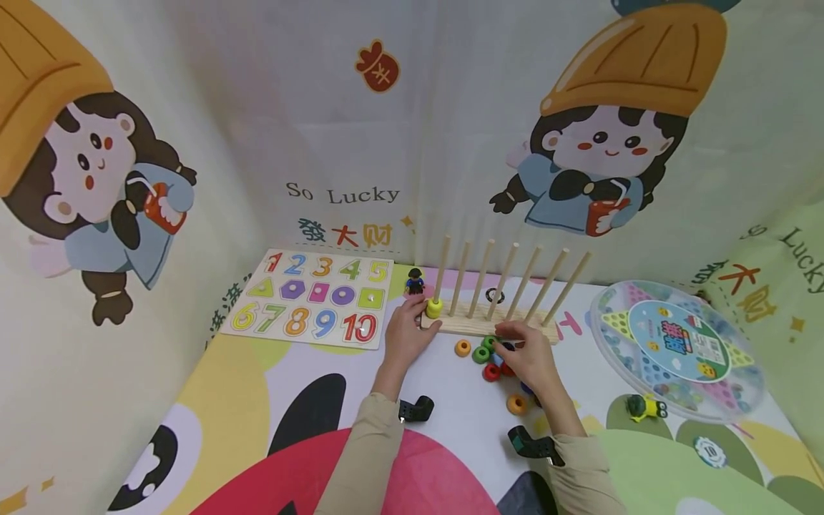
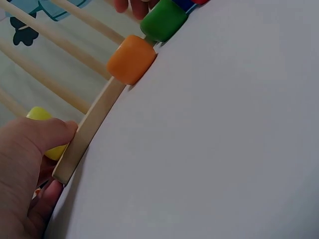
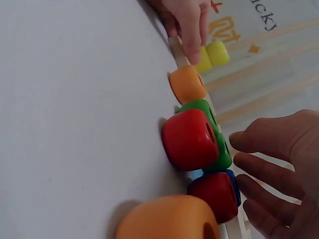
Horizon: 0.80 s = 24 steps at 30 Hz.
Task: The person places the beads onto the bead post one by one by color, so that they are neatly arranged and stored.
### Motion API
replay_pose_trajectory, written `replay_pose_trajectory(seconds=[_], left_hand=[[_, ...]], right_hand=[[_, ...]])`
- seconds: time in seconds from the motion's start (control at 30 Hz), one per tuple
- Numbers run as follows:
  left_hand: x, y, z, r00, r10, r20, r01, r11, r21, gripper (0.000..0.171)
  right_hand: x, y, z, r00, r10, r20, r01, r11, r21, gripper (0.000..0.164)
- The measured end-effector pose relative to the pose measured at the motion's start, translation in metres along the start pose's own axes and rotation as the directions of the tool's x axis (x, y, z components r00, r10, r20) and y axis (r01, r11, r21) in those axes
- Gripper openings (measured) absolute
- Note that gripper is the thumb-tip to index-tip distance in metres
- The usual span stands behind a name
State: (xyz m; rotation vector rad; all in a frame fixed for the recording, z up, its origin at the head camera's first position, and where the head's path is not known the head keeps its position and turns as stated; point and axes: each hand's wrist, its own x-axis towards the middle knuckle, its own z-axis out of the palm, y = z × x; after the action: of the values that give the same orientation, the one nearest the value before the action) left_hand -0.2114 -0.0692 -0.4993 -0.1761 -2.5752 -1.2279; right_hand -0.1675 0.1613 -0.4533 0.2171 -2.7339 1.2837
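A wooden rack [image 1: 463, 325] with a row of upright pegs stands near the back of the table. My left hand [image 1: 407, 332] grips its left end, thumb along the front edge [image 2: 70, 130]. Two yellow beads [image 3: 217, 53] are stacked on the leftmost peg, beside that hand. My right hand [image 1: 529, 352] hovers at the loose beads before the rack, thumb and fingertips close to a green bead [image 3: 224, 152] with nothing pinched between them. Around it lie another green bead [image 1: 481, 354], red beads [image 3: 190, 139], blue ones partly hidden, and orange beads [image 1: 462, 347].
Left of the rack lies a number and shape board [image 1: 315, 297]. A small figure [image 1: 415, 281] stands behind the rack's left end. At right are a round game board [image 1: 676, 343], a yellow-green toy [image 1: 646, 407] and a white chip [image 1: 710, 452].
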Motion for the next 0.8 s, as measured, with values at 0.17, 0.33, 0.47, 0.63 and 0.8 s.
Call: replay_pose_trajectory(seconds=[0.17,0.33,0.47,0.63,0.8], left_hand=[[-0.0024,-0.0011,-0.0003,1.000,0.001,0.003,-0.001,1.000,-0.010,0.050],[-0.0025,-0.0029,0.0017,1.000,0.022,-0.007,-0.022,1.000,0.002,0.050],[-0.0025,-0.0025,0.0008,1.000,0.019,-0.011,-0.019,1.000,0.003,0.050],[-0.0024,-0.0017,0.0001,1.000,0.014,-0.012,-0.014,1.000,0.004,0.050],[-0.0013,-0.0003,0.0001,1.000,0.025,-0.017,-0.025,1.000,0.001,0.050]], right_hand=[[-0.0009,0.0019,0.0034,0.999,-0.020,0.050,0.023,0.998,-0.055,0.034],[-0.0019,0.0012,0.0051,0.998,-0.010,0.062,0.015,0.996,-0.083,0.035],[-0.0015,0.0014,0.0062,0.997,0.001,0.074,0.009,0.992,-0.126,0.037],[-0.0014,0.0030,0.0085,0.997,-0.014,0.070,0.026,0.984,-0.177,0.037],[-0.0020,0.0014,0.0073,0.998,-0.037,0.046,0.043,0.990,-0.138,0.035]])
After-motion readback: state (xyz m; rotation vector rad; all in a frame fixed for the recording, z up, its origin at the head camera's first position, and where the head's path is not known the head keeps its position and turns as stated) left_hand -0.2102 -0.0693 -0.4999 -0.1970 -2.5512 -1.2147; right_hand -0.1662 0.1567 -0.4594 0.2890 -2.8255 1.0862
